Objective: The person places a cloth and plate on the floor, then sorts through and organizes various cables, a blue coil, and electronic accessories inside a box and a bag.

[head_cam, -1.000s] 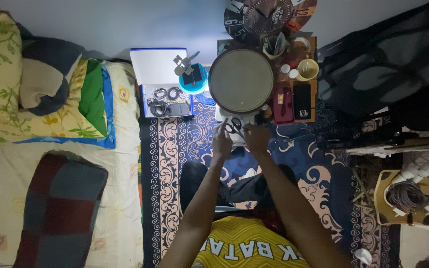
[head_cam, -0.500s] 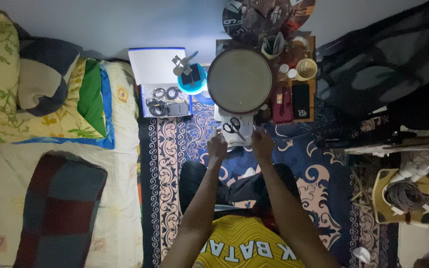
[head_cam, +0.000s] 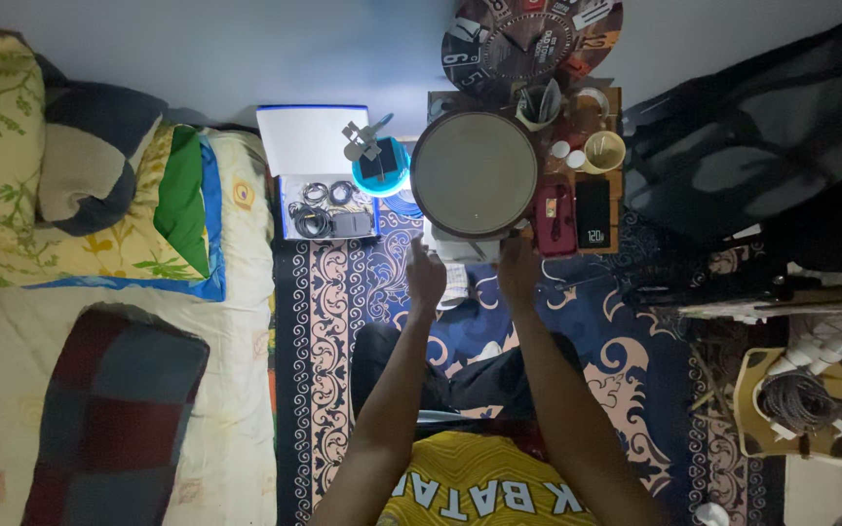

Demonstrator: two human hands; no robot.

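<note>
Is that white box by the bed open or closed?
Open. The white box has its lid flipped up toward the wall, and coiled cables show inside its tray.

Blue swirl-patterned rug (head_cam: 626,331); yellow shirt (head_cam: 479,482)

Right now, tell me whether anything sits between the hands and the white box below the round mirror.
Nothing visible does: the left hand and right hand are at the sides of the white box, just below the round mirror.
</note>
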